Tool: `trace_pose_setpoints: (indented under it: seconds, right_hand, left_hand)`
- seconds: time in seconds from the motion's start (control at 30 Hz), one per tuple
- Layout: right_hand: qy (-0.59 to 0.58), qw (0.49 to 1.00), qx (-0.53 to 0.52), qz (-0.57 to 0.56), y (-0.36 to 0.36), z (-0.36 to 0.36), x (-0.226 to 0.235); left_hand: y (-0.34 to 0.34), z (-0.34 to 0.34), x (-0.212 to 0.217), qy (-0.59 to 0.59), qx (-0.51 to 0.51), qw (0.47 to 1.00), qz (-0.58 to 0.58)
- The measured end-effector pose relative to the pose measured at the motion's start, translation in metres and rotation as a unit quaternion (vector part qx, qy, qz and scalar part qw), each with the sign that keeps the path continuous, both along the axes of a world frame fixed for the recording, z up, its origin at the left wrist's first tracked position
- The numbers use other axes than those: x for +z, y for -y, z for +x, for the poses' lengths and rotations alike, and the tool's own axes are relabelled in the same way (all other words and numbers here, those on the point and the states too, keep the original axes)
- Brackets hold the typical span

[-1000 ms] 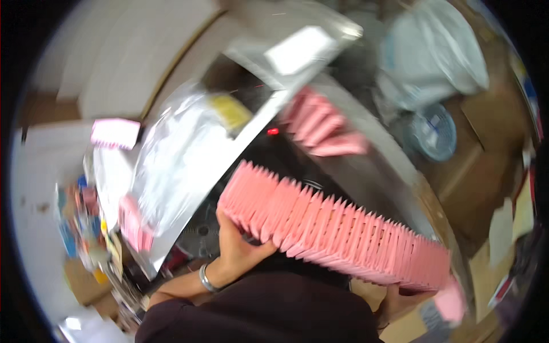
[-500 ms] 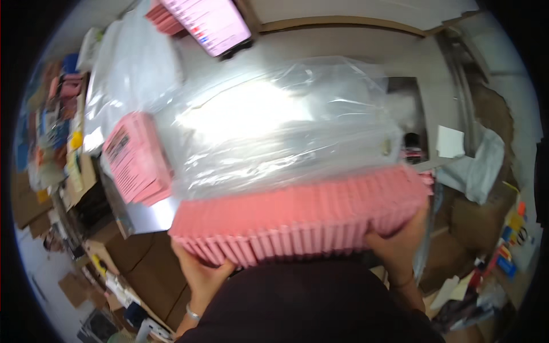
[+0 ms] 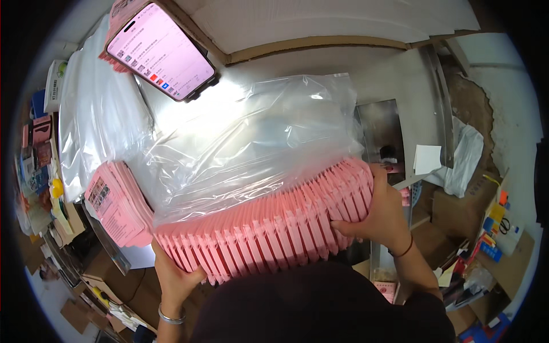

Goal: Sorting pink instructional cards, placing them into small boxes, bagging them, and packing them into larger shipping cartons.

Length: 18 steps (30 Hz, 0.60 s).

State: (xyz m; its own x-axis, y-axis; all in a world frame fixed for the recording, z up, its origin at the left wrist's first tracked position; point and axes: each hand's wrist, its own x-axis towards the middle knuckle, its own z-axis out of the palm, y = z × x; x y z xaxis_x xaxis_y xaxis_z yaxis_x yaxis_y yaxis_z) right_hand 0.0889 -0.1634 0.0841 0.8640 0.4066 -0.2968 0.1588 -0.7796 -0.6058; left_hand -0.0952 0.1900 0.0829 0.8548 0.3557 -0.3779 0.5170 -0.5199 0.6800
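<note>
A long row of pink packets point(image 3: 257, 237), stood side by side, is squeezed between my two hands in front of my body. My left hand point(image 3: 174, 271) grips its left end, thumb along the near side. At the right end, which sits higher in view, my right hand point(image 3: 374, 211) presses with the thumb on the near face; some fingers are hidden behind the packets. A large clear plastic bag point(image 3: 246, 131) lies flat just beyond the row and meets its far edge. Whether any packets are inside the bag, I cannot tell.
A stack of pink packets point(image 3: 117, 206) lies left of the bag. Behind it spread more clear bags point(image 3: 97, 108). A lit phone point(image 3: 163, 54) leans on pink packets at the far left. A white card point(image 3: 428, 159) is on the right, above cardboard boxes point(image 3: 457, 217).
The row has tilted, its right end now higher and its ridged near side more in view. Both hands keep their grip. The view has shifted, showing more of the phone.
</note>
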Motion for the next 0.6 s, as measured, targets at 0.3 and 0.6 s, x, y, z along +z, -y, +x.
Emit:
trace_pose_setpoints:
  seconds: [0.3, 0.6]
  right_hand:
    - [-0.021, 0.996, 0.052, -0.065, -0.012, 0.020, 0.006]
    - [0.170, 0.978, 0.049, 0.111, 0.011, -0.007, -0.024]
  left_hand:
    - [-0.002, -0.008, 0.003, -0.069, 0.021, 0.997, -0.031]
    - [0.006, -0.046, -0.010, 0.018, -0.100, 0.987, 0.127]
